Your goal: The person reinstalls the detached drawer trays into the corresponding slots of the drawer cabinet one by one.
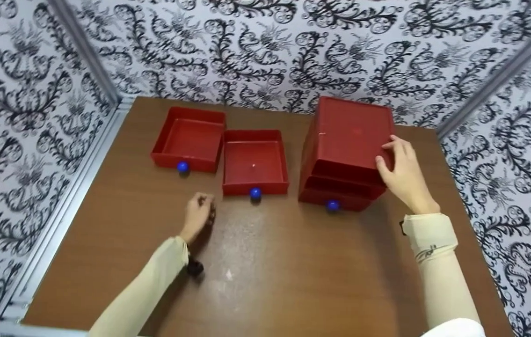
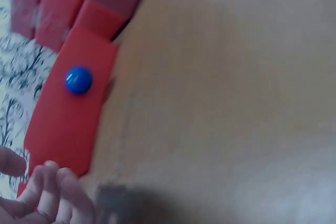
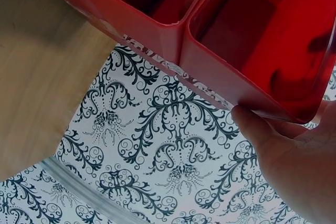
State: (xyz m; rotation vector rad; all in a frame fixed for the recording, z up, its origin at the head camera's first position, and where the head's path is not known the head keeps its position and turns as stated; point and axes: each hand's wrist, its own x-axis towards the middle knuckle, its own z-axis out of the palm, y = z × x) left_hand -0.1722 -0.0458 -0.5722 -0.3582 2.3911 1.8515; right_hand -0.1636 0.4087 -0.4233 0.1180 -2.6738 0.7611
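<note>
My right hand grips the upper right edge of a red drawer cabinet, with its thumb near the front corner. In the right wrist view, the thumb lies along the cabinet's outer wall, beside the hollow slots. A drawer with a blue knob sits in the cabinet's lowest slot. My left hand hovers low over the table, fingers loosely curled and nothing visible in them. Just beyond it stand two pulled-out red drawers, the left drawer and the middle drawer, each with a blue front knob.
The wooden table stretches in front of the drawers. Patterned walls rise behind and at both sides, with a metal rail along the left edge. The two loose drawers stand close side by side, left of the cabinet.
</note>
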